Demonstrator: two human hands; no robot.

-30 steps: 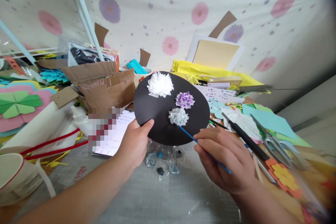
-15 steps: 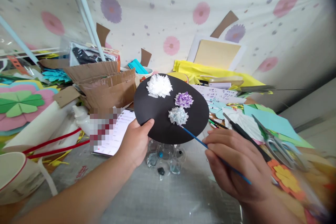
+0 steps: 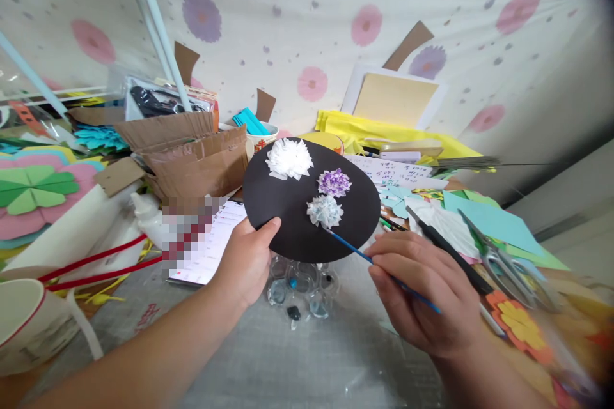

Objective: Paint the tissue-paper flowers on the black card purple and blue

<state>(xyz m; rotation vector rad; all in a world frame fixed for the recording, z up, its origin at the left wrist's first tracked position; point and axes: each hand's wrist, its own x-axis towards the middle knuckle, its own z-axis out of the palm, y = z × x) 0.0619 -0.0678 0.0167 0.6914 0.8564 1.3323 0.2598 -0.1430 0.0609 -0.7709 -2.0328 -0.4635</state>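
My left hand (image 3: 249, 259) grips the lower left edge of a round black card (image 3: 283, 217), thumb on its face, and holds it tilted above the table. Three crumpled paper flowers sit on the card: a white flower (image 3: 290, 158), a purple and white flower (image 3: 334, 183) and a pale blue-grey flower (image 3: 325, 211). In my right hand (image 3: 425, 287) is a thin blue paintbrush (image 3: 352, 248), pinched between the fingers. Its tip touches the lower edge of the pale blue-grey flower. Below the card lies a clear paint palette (image 3: 300, 294) with dabs of blue and black paint, partly hidden.
Scissors (image 3: 503, 262) and an orange paper flower (image 3: 518, 326) lie on the right. On the left are a phone (image 3: 211, 249), a cardboard box (image 3: 199, 169), a white glue bottle (image 3: 148, 214) and a cup (image 3: 29, 326). Yellow material (image 3: 384, 134) lies at the back.
My right hand has shifted slightly left with the paintbrush, whose tip stays at the pale blue-grey flower. My left hand and the card have barely moved.
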